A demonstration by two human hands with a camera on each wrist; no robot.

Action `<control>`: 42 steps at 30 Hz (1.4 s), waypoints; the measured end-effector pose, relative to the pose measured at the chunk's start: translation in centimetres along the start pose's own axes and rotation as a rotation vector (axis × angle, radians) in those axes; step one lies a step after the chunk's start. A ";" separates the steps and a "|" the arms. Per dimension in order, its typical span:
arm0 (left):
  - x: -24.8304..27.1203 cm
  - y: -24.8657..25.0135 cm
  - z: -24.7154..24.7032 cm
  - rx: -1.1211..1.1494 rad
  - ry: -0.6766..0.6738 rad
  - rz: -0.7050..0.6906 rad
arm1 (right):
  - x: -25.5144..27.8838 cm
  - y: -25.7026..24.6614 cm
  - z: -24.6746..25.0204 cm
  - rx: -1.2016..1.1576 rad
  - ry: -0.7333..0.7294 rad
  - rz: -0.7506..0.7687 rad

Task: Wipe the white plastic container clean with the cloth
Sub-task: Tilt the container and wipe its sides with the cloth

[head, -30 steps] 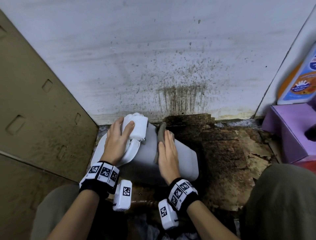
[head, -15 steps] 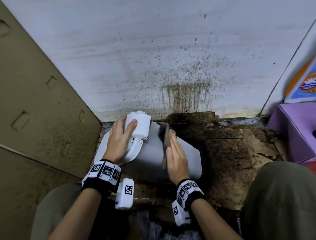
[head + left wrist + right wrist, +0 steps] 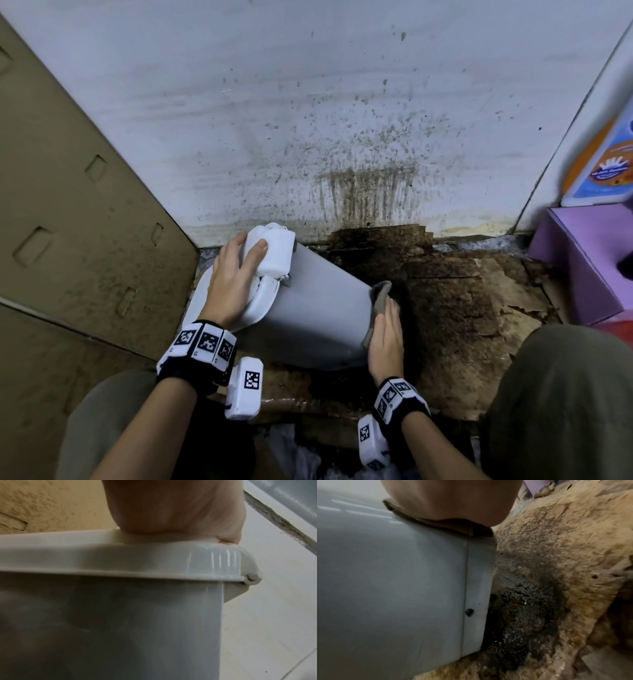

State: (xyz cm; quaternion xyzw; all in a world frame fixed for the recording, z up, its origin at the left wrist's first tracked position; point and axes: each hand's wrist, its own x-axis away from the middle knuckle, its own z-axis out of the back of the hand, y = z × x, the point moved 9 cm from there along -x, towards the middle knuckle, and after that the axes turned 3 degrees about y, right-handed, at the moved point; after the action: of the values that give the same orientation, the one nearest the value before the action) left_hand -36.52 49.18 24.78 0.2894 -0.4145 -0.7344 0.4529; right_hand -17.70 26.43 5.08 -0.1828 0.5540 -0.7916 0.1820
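The white plastic container (image 3: 318, 308) lies on its side on stained cardboard, its lid end to the left. My left hand (image 3: 236, 274) rests on the lid (image 3: 263, 305), fingers laid over the white hinge block (image 3: 277, 253). My right hand (image 3: 387, 329) lies flat with straight fingers and presses the grey-brown cloth (image 3: 380, 294) against the container's right end. In the left wrist view the palm (image 3: 171, 507) sits on the lid rim (image 3: 120, 561). The right wrist view has the cloth (image 3: 453, 524) squeezed between the hand (image 3: 453, 497) and the container wall (image 3: 393, 581).
A spattered white wall (image 3: 342, 120) stands right behind the container. A brown cardboard sheet (image 3: 68, 222) leans at the left. Wet, dark-stained cardboard (image 3: 462, 308) covers the floor to the right. A purple box (image 3: 582, 267) and an orange-blue package (image 3: 603, 164) stand far right. My knees (image 3: 565, 394) flank the container.
My right hand has slid the cloth from the middle of the container's upper side rightward to its far end. The left hand has stayed on the lid.
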 end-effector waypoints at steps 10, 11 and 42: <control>0.1 -0.1 -0.2 0.004 -0.004 -0.006 | 0.4 -9.0 -3.6 0.000 -0.052 0.150; 0.0 -0.4 -0.1 0.014 -0.003 -0.006 | 0.6 -10.3 -4.3 -0.009 -0.063 0.163; 0.7 0.6 -0.6 -0.025 0.005 -0.032 | -1.3 0.4 0.4 0.020 -0.067 0.027</control>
State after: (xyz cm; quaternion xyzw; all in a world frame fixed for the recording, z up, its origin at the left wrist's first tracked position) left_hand -36.14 48.19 24.98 0.2922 -0.3992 -0.7460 0.4458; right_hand -16.38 26.62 4.72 -0.2000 0.5419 -0.7880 0.2130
